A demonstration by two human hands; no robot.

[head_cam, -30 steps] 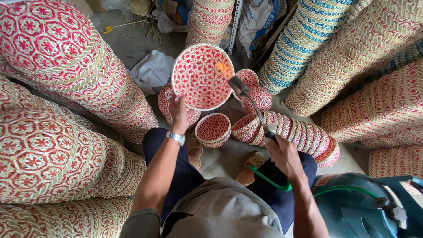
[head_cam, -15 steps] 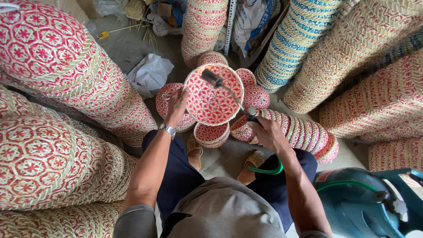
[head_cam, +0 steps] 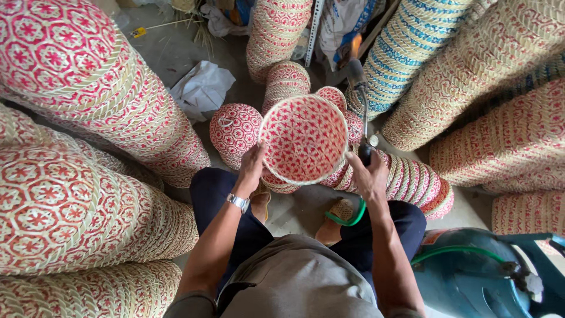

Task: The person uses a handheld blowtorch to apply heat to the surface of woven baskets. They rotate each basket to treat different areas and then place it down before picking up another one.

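At frame centre the left hand (head_cam: 252, 168) grips the rim of a round red-and-cream woven basket (head_cam: 305, 140), the right hand (head_cam: 369, 176) closed on a metal torch wand (head_cam: 360, 103) beside it; work appears mid-way, smaller baskets (head_cam: 235, 131) waiting below.

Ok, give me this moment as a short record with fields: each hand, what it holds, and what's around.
left hand: grips the rim of a red and white woven basket, tilted so its inside faces the camera
right hand: holds a gas torch, nozzle beyond the basket's right rim, flame at the tip
surroundings: tall stacks of woven baskets on all sides
lower right: blue-green gas cylinder
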